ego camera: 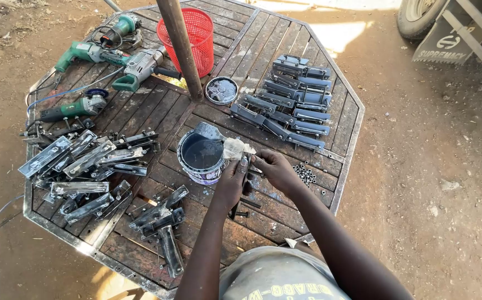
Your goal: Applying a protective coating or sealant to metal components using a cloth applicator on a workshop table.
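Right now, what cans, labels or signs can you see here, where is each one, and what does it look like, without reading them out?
Paint can: table centre, by the left hand; round, open, dark paint, white and purple label.
Can lid: beside the pole; round, grey.
Basket: far edge; red mesh, no label.
Mudflap sign: top right, on a vehicle; grey panel, pale lettering.

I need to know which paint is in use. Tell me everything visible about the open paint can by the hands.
The paint can is a small round tin, standing upright and open on the slatted metal table near its centre. It holds dark grey-blue paint, with smears on its rim and pale wall. The left hand rests against its right side.
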